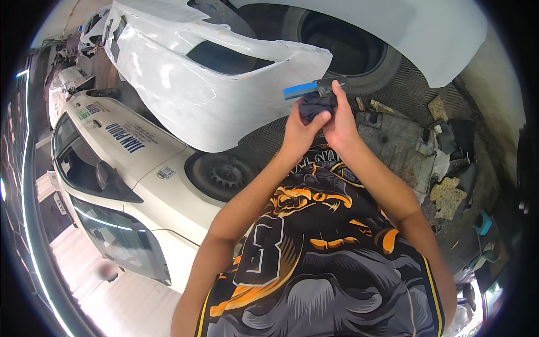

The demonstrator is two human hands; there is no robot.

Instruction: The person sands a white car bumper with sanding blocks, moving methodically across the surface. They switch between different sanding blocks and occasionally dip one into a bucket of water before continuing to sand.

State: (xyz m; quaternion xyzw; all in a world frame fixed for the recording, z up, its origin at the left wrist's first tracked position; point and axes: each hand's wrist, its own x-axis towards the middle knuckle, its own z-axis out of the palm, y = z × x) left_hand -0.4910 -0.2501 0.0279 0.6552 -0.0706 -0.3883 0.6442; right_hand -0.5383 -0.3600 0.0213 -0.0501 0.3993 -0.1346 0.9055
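Observation:
Both my hands are raised close together in front of the white bumper cover (pixel 163 78). My left hand (pixel 300 132) is closed round a bunched dark cloth (pixel 317 108). My right hand (pixel 342 123) presses against the cloth from the other side, one finger up along a flat blue block (pixel 299 90). A dark strip covers the block's right end, where my finger rests. The block points left, just above the cloth and near the bumper's lower right corner. Parts of my fingers are hidden behind the cloth.
A cream car (pixel 140 146) stands at the left, its front wheel (pixel 222 174) near the bumper. A large tyre (pixel 382 70) lies beyond my hands beneath a white body panel (pixel 438 33). Scraps of foam (pixel 447 197) and dark sheeting (pixel 390 143) litter the floor at right.

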